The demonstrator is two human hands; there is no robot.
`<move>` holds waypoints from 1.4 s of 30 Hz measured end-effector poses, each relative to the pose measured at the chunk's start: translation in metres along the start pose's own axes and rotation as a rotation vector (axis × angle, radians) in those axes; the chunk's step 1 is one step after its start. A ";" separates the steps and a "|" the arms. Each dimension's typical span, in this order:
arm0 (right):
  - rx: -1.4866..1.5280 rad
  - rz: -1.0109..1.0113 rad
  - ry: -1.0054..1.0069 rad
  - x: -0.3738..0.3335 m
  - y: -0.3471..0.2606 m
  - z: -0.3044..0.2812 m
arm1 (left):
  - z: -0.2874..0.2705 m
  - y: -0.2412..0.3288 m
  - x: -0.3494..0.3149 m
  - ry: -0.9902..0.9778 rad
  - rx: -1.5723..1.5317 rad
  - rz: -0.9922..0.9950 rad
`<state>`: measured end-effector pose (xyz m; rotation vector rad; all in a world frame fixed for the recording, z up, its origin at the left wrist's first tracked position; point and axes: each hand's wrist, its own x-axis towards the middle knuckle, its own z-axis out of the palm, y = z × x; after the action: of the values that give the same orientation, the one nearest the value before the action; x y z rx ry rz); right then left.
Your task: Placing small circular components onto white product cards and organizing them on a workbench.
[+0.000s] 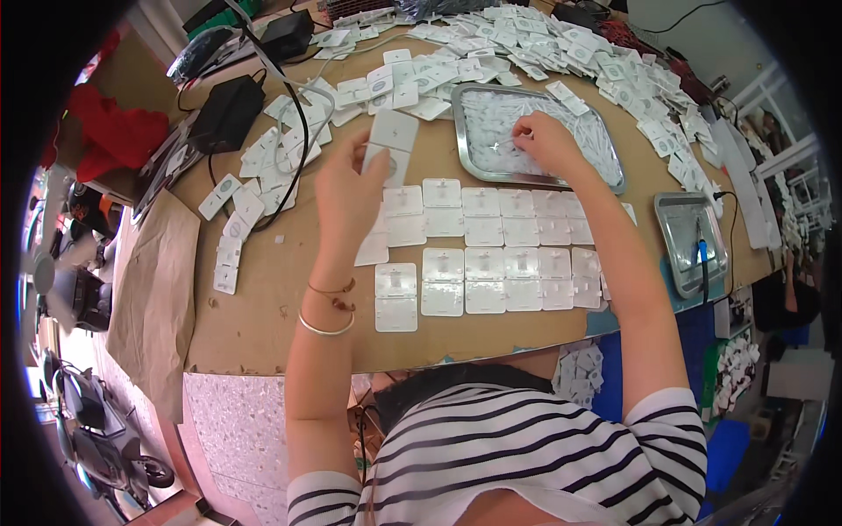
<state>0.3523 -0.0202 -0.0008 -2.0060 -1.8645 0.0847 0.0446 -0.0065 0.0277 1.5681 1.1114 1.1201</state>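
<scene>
My left hand [349,188] grips a white two-part plastic card [395,130], held tilted above the table between thumb and fingers. My right hand [545,143] is over a metal tray [466,140] heaped with small whitish, translucent pieces [493,123]. Its fingertips are pinched together among or just above the pieces; whatever they hold is too small to make out. Between my arms, two rows of similar white cards [442,282] lie flat on the brown tabletop [289,324]. My right forearm hides part of these rows.
A large pile of white cards [526,39] runs along the table's far side. More cards [237,219] lie at the left near a black power adapter [226,112] and cables. At the right, a smaller metal tray [682,230] holds a blue-handled soldering iron [702,252].
</scene>
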 end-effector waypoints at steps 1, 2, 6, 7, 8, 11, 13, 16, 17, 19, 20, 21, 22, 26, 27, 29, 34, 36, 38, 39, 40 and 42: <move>0.006 -0.004 -0.060 0.003 0.000 -0.001 | 0.004 -0.001 -0.006 0.004 -0.003 0.003; 0.011 -0.004 -0.122 0.004 0.000 -0.001 | 0.007 -0.004 -0.011 -0.039 -0.104 -0.034; 0.058 0.004 -0.047 -0.003 0.002 0.001 | 0.015 0.000 -0.027 -0.135 -0.356 -0.204; 0.111 0.016 -0.002 -0.004 0.000 0.001 | 0.017 0.001 -0.030 -0.160 -0.420 -0.244; 0.165 0.030 0.047 -0.004 -0.005 0.000 | 0.018 0.001 -0.032 -0.161 -0.423 -0.248; 0.332 -0.043 0.230 -0.011 -0.026 -0.007 | 0.024 0.003 -0.037 -0.226 -0.430 -0.279; 0.444 -0.037 0.171 -0.024 -0.059 -0.021 | 0.025 0.000 -0.041 -0.240 -0.472 -0.308; 0.542 -0.172 0.120 -0.058 -0.107 -0.035 | 0.028 0.002 -0.042 -0.251 -0.471 -0.325; 0.539 -0.319 0.125 -0.067 -0.119 -0.031 | 0.026 0.002 -0.044 -0.269 -0.476 -0.300; 0.496 -0.315 0.143 -0.079 -0.128 -0.024 | 0.027 0.007 -0.046 -0.292 -0.509 -0.285; 0.454 -0.316 0.169 -0.082 -0.130 -0.022 | 0.027 0.009 -0.047 -0.316 -0.538 -0.262; 0.454 -0.314 0.166 -0.082 -0.130 -0.021 | 0.028 0.010 -0.048 -0.315 -0.539 -0.266; 0.447 -0.336 0.210 -0.083 -0.129 -0.019 | 0.029 0.011 -0.050 -0.309 -0.584 -0.253; 0.374 -0.407 0.226 -0.082 -0.127 -0.020 | 0.029 0.010 -0.051 -0.269 -0.590 -0.229; 0.373 -0.406 0.225 -0.082 -0.126 -0.019 | 0.028 0.013 -0.051 -0.269 -0.592 -0.230; 0.415 -0.348 0.215 -0.082 -0.125 -0.018 | 0.025 0.018 -0.051 -0.271 -0.502 -0.334; 0.913 0.184 0.031 -0.082 -0.140 -0.024 | 0.028 0.009 -0.052 -0.207 -0.708 -0.316; 1.061 0.325 -0.033 -0.081 -0.136 -0.024 | 0.028 0.011 -0.053 -0.211 -0.756 -0.319; 1.201 0.354 -0.318 -0.082 -0.125 -0.022 | 0.026 0.013 -0.052 -0.189 -0.649 -0.310; 1.202 0.359 -0.315 -0.084 -0.122 -0.016 | 0.027 0.011 -0.052 -0.194 -0.648 -0.312; 1.223 0.313 -0.279 -0.087 -0.119 -0.007 | 0.029 0.007 -0.053 -0.183 -0.530 -0.244; 1.235 0.268 -0.232 -0.093 -0.121 -0.006 | 0.030 0.007 -0.053 -0.182 -0.419 -0.170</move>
<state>0.2299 -0.1077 0.0233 -1.3063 -1.0858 1.2371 0.0646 -0.0637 0.0193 1.1966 0.8091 0.9970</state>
